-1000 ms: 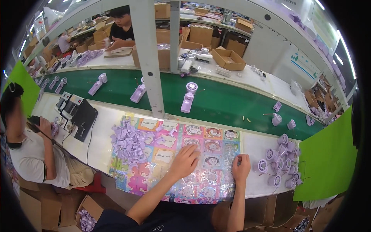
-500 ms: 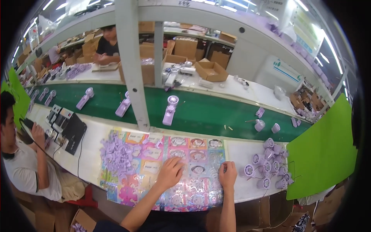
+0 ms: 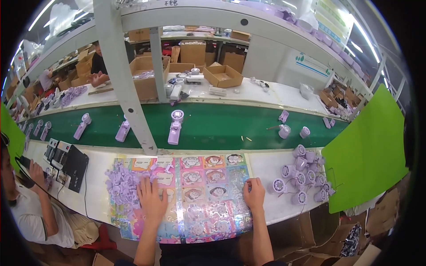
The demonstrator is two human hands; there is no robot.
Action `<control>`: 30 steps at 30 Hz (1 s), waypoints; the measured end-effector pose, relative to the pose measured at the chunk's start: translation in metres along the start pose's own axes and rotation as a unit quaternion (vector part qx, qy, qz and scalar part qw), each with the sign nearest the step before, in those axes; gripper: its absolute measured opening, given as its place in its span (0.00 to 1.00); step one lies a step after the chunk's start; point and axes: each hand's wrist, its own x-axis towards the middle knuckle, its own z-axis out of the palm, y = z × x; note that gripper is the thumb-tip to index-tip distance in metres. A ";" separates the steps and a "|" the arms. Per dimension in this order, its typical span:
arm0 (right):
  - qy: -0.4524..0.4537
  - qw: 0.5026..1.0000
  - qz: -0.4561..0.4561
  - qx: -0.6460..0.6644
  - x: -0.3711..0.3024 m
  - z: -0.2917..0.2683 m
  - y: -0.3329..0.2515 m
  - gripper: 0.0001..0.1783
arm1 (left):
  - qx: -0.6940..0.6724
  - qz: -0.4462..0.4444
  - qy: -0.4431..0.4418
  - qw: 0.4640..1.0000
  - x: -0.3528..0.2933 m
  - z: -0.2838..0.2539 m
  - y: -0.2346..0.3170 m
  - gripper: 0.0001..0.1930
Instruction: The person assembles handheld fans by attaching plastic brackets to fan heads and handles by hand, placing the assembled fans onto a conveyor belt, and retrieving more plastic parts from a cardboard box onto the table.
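My left hand (image 3: 151,199) lies palm down with its fingers stretched out and apart, its fingertips at the right edge of a heap of small lilac plastic parts (image 3: 122,184). Under it is a shiny sheet printed with colourful cartoon pictures (image 3: 193,208), which covers the middle of the worktable. By the sheet's right edge, my right hand (image 3: 254,195) rests with its fingers curled in. Whatever those fingers may hold is hidden. To the right of that hand stands a cluster of round lilac fan heads (image 3: 300,178) with thin wires.
Beyond the table runs a green conveyor belt (image 3: 222,128) carrying lilac handheld fans (image 3: 175,127). A grey metal post (image 3: 126,88) rises at its near edge. At left, a co-worker's hand (image 3: 37,173) is near a black device (image 3: 71,166). A green panel (image 3: 368,150) borders the right side.
My left hand has gone left from the middle of the sheet to the lilac heap, and its fingers have spread. My right hand stays curled at the sheet's edge. The view has shifted slightly.
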 end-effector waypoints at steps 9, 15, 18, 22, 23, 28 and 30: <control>-0.006 1.000 0.002 0.008 -0.001 -0.004 -0.001 0.05 | -0.104 0.057 -0.033 0.992 -0.003 -0.002 -0.004 0.16; -0.010 1.000 0.009 0.003 -0.001 -0.005 -0.003 0.04 | -0.117 0.056 -0.024 0.991 -0.002 -0.003 -0.006 0.15; -0.012 1.000 0.020 0.003 -0.001 -0.004 -0.002 0.04 | -0.119 0.060 -0.028 0.991 -0.001 -0.003 -0.005 0.16; -0.008 1.000 0.020 0.008 -0.002 -0.003 0.000 0.04 | -0.130 0.042 -0.021 0.990 -0.002 -0.003 -0.005 0.15; -0.010 1.000 0.019 0.006 -0.001 -0.003 0.000 0.04 | -0.128 0.047 -0.010 0.991 -0.002 -0.003 -0.006 0.15; 0.001 1.000 0.009 0.010 -0.001 -0.003 -0.001 0.04 | -0.123 0.057 0.045 0.990 -0.004 -0.001 -0.006 0.14; -0.002 1.000 0.005 0.006 -0.001 -0.002 0.000 0.04 | -0.121 0.065 0.069 0.988 -0.004 -0.001 -0.006 0.13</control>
